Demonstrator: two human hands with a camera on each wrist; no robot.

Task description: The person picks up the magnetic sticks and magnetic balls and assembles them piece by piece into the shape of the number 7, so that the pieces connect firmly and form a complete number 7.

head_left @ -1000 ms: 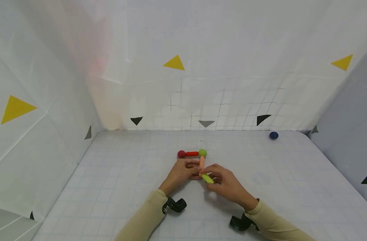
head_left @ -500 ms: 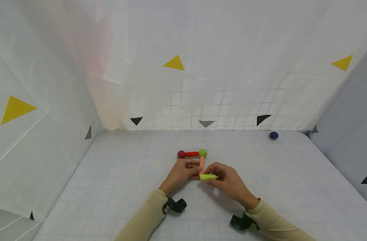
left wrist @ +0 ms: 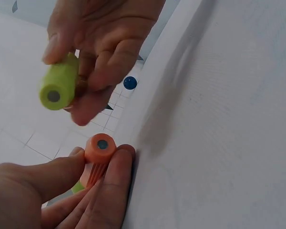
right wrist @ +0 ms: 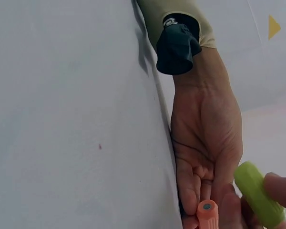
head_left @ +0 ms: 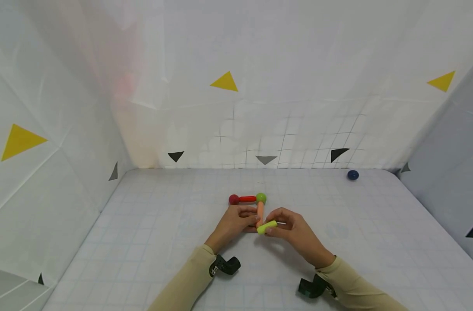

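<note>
My left hand rests low on the table and pinches the near end of an orange magnetic rod between thumb and fingers. A round grey spot shows in the rod's end face in the left wrist view. Its far end meets a green ball, from which a red magnetic rod runs left to a dark red ball. To the right, my right hand holds a yellow-green magnetic rod by thumb and fingers. That rod is apart from the orange one in the left wrist view.
A dark blue ball sits at the back right of the white gridded table. White sheets with yellow and dark triangles, such as this yellow triangle, stand around the back and sides. Each wrist wears a black camera.
The yellow-green rod has turned in my right hand, from sloping down rightward, through level, to sloping up rightward. The right hand shifted slightly right; the left hand and joined pieces stayed put.
</note>
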